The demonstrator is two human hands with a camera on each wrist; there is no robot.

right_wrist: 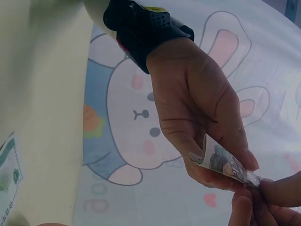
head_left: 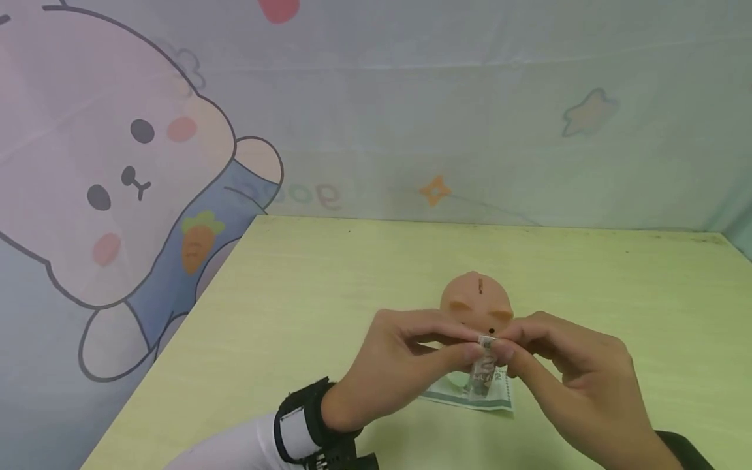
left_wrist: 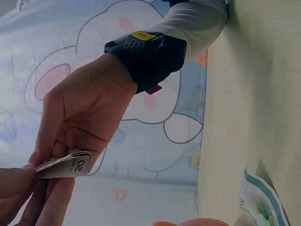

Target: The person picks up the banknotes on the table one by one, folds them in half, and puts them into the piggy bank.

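Head view: both hands meet just in front of the pig-shaped money box (head_left: 476, 301), the left hand (head_left: 392, 369) and right hand (head_left: 572, 378) each with fingers pinched on a folded banknote (head_left: 483, 365), held upright, seemingly to narrow it for the slot on the pig's back. A second banknote (head_left: 470, 393) lies flat beneath on the pale green tabletop (head_left: 294, 313). A cartoon rabbit backdrop (head_left: 117, 183) hangs behind.

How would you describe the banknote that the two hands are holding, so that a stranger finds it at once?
On the pale green table, just in front of the peach piggy bank, the left hand and the right hand meet. The folded banknote is pinched between their fingertips, raised above the table. The other banknote lies flat beneath it.
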